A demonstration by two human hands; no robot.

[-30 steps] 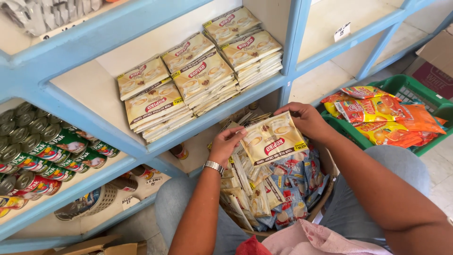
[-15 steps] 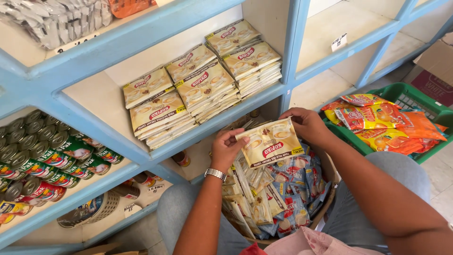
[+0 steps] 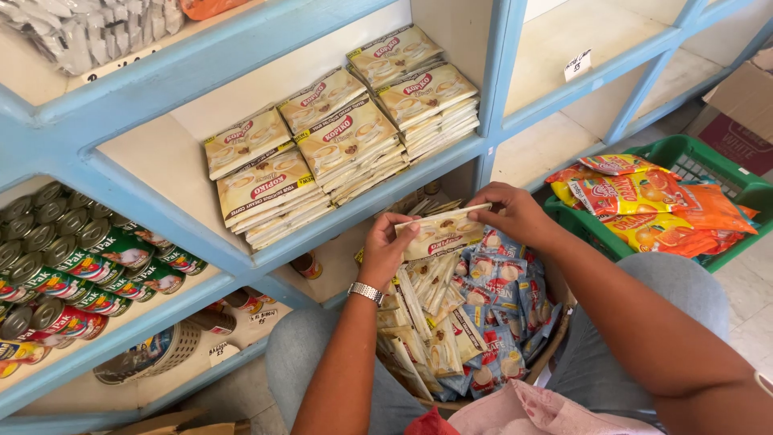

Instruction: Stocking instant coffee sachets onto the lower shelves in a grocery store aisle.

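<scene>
Both hands hold a stack of cream-coloured drink-mix sachets (image 3: 443, 234) just above a round basket (image 3: 555, 342) on my lap. My left hand (image 3: 386, 248), with a metal watch on the wrist, grips the stack's left end. At the stack's right end is my right hand (image 3: 515, 213). The basket holds several cream sachets and blue sachets (image 3: 503, 294) standing on edge. Directly ahead, on a blue shelf (image 3: 378, 205), lie several piles of the same cream sachets (image 3: 338, 141).
A green crate (image 3: 713, 165) at right holds orange and red drink packets (image 3: 652, 197). Rows of tins (image 3: 72, 270) fill the lower left shelf. A small wicker basket (image 3: 157, 354) sits below them. A cardboard box (image 3: 741, 121) stands at far right.
The stack of sachets has been lifted and tipped from face-up to nearly edge-on, moving up toward the shelf front. Both hands rose with it.
</scene>
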